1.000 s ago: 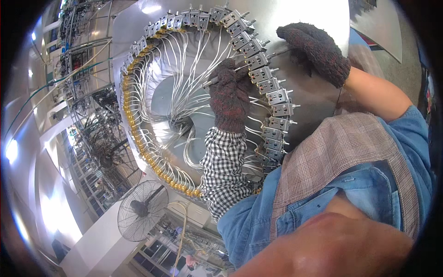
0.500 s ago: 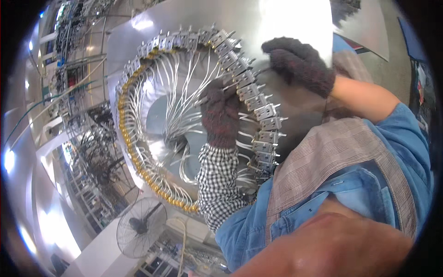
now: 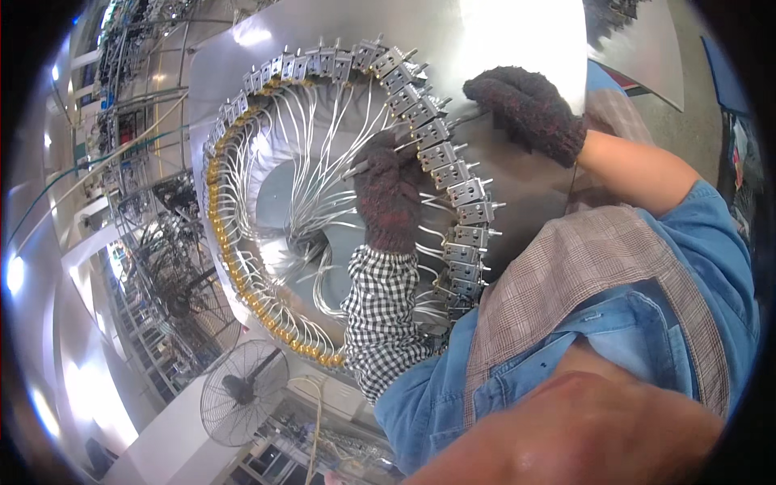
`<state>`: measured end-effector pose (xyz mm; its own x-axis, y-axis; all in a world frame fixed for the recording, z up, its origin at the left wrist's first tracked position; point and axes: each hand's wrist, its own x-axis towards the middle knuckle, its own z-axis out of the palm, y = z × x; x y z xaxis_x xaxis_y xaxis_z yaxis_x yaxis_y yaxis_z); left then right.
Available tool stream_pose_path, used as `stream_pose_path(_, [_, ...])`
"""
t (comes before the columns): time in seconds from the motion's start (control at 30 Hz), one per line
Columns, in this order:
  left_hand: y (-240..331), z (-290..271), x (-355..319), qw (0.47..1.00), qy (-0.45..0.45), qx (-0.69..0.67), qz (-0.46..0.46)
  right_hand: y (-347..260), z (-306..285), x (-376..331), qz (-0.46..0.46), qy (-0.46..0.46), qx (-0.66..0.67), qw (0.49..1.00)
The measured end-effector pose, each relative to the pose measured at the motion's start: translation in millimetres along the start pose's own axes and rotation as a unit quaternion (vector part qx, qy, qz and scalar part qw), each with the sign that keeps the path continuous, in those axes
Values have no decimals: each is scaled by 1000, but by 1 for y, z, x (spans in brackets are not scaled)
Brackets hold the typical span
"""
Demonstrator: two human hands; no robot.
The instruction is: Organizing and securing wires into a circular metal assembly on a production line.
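On a shiny table (image 3: 525, 40) sits a ring of metal blocks (image 3: 466, 192); inside it, the left hand (image 3: 388, 194) grips a rod (image 3: 354, 170); outside, the right hand (image 3: 529, 113) curls, fingertips hidden: cannot tell what it pinches.

Shiny metal tabletop (image 3: 517, 40), ring of silver blocks (image 3: 466, 192) on it, gold fittings (image 3: 242, 279), white wires (image 3: 311, 174) gathered inside

Bright | metal tabletop (image 3: 524, 40) glaring (nearly white) | fisheye-bent, black corners
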<state>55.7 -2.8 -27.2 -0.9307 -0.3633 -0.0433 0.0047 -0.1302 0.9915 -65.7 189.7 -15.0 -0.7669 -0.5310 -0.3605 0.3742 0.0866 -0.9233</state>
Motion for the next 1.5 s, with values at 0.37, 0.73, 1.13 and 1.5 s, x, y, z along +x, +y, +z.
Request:
stream_pose_path(0.37, [9,7,1,964,47,-239,-110,10,0,4,-36,12,8,999])
stream_pose_path(0.73, [6,8,5,957,10,-272,-100,16,-2,-3,-154,-4,-33,988])
stream_pose_path(1.13, [9,10,3,953,31,-279,-109,5,-5,-3,-76,-34,3,997])
stream_pose_path(1.5, [2,10,2,972,50,-199,-110,23,-4,11,-62,27,-40,997])
